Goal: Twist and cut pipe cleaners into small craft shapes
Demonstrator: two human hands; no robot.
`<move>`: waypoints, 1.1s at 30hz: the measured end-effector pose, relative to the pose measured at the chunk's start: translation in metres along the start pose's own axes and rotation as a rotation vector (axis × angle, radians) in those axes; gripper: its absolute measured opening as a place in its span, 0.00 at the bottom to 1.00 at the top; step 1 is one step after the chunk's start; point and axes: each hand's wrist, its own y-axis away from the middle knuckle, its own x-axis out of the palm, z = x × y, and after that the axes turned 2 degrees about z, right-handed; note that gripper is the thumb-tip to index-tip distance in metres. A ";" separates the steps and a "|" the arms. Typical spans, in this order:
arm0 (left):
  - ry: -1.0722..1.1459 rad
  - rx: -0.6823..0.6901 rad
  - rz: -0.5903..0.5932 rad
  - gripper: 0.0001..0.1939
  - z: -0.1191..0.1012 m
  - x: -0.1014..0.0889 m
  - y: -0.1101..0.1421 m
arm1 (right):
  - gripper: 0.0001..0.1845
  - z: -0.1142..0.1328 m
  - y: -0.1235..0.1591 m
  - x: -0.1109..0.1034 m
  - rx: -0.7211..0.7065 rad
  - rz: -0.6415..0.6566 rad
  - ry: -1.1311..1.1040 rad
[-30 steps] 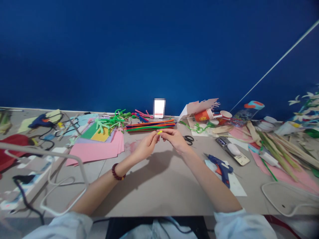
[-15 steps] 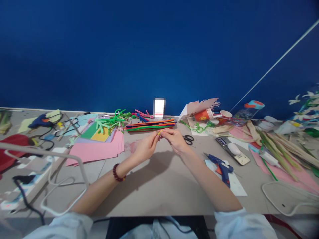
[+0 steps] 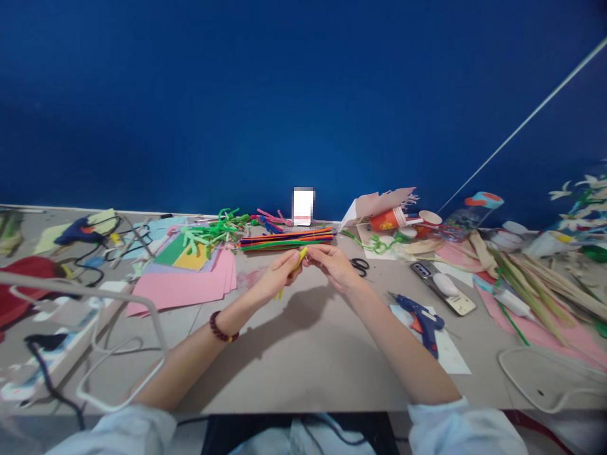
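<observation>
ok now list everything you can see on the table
yellow pipe cleaner: 1, yellow, between both hands
pipe cleaner bundle: 1, mixed colours, behind the hands
green pipe cleaner tangle: 1, green, left of the bundle
pink paper stack: 1, pink, left of the hands
scissors: 1 pair, black, right of the hands
glue guns: 2, blue, front right and far left
paper cup: 1, orange, on its side, back right
dried leaf blades: many, green and tan, far right
left hand: 1, pinching the yellow pipe cleaner, dark red bead bracelet on wrist
right hand: 1, fingertips on the yellow pipe cleaner
</observation>
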 end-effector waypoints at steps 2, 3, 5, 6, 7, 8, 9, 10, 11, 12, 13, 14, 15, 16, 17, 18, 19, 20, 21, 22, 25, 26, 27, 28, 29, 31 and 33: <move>0.026 -0.013 0.010 0.18 -0.002 0.000 0.000 | 0.11 -0.001 0.000 0.000 0.002 -0.012 0.023; 0.013 -0.012 0.006 0.18 -0.002 0.001 0.001 | 0.10 -0.002 0.000 -0.001 -0.005 -0.025 0.032; -0.068 0.013 -0.019 0.18 -0.003 0.001 0.001 | 0.09 -0.004 0.000 -0.001 -0.022 -0.052 0.053; -0.134 0.033 -0.042 0.18 -0.003 0.001 0.001 | 0.09 -0.005 -0.001 -0.001 -0.031 -0.067 0.068; -0.210 0.056 -0.066 0.18 -0.003 0.001 0.001 | 0.08 -0.005 -0.001 -0.001 -0.044 -0.080 0.089; -0.289 0.079 -0.090 0.17 -0.002 0.000 0.001 | 0.08 -0.006 -0.002 -0.001 -0.063 -0.093 0.118; -0.366 0.096 -0.111 0.17 -0.001 -0.001 0.001 | 0.08 -0.006 -0.002 -0.001 -0.087 -0.106 0.150; -0.434 0.109 -0.131 0.17 0.000 -0.001 0.001 | 0.08 -0.006 -0.003 -0.001 -0.113 -0.120 0.183; -0.486 0.121 -0.152 0.16 0.000 -0.002 0.002 | 0.09 -0.006 -0.003 -0.001 -0.137 -0.136 0.213; -0.519 0.135 -0.173 0.15 0.001 -0.002 0.002 | 0.09 -0.006 -0.003 0.000 -0.154 -0.152 0.238; -0.536 0.152 -0.194 0.14 0.001 -0.003 0.002 | 0.10 -0.006 -0.003 0.001 -0.165 -0.166 0.253; -0.545 0.171 -0.215 0.13 0.001 -0.003 0.003 | 0.11 -0.006 -0.003 0.001 -0.169 -0.177 0.258; -0.555 0.192 -0.235 0.13 0.000 -0.003 0.003 | 0.11 -0.006 -0.003 0.002 -0.168 -0.181 0.256; -0.573 0.213 -0.246 0.13 -0.001 -0.003 0.004 | 0.12 -0.006 -0.003 0.003 -0.165 -0.181 0.248; -0.605 0.235 -0.252 0.13 -0.002 -0.003 0.004 | 0.12 -0.006 -0.003 0.004 -0.162 -0.178 0.238; -0.650 0.260 -0.257 0.12 -0.002 -0.003 0.005 | 0.13 -0.005 -0.002 0.005 -0.158 -0.172 0.229; -0.701 0.290 -0.267 0.12 -0.003 -0.004 0.005 | 0.13 -0.005 -0.002 0.007 -0.153 -0.163 0.221; -0.752 0.322 -0.281 0.12 -0.003 -0.004 0.005 | 0.13 -0.005 -0.001 0.008 -0.145 -0.155 0.215; -0.800 0.357 -0.301 0.11 -0.002 -0.005 0.005 | 0.13 -0.005 -0.001 0.008 -0.137 -0.146 0.208; -0.841 0.392 -0.328 0.11 -0.002 -0.005 0.005 | 0.13 -0.006 -0.001 0.009 -0.130 -0.139 0.199; -0.905 0.475 -0.392 0.09 -0.002 -0.007 0.006 | 0.14 -0.008 -0.001 0.010 -0.134 -0.127 0.156; -0.909 0.495 -0.399 0.09 -0.002 -0.007 0.006 | 0.14 -0.009 -0.001 0.010 -0.142 -0.126 0.143; -0.912 0.511 -0.401 0.08 -0.003 -0.007 0.006 | 0.14 -0.010 -0.001 0.010 -0.149 -0.125 0.132; -0.919 0.523 -0.402 0.08 -0.004 -0.008 0.006 | 0.14 -0.010 -0.001 0.011 -0.154 -0.125 0.126; -0.934 0.533 -0.401 0.07 -0.005 -0.008 0.007 | 0.14 -0.011 -0.001 0.012 -0.157 -0.128 0.124; -0.967 0.557 -0.406 0.07 -0.007 -0.009 0.006 | 0.13 -0.010 0.000 0.014 -0.162 -0.139 0.123; -0.986 0.581 -0.407 0.07 -0.007 -0.010 0.006 | 0.12 -0.010 0.001 0.016 -0.173 -0.154 0.117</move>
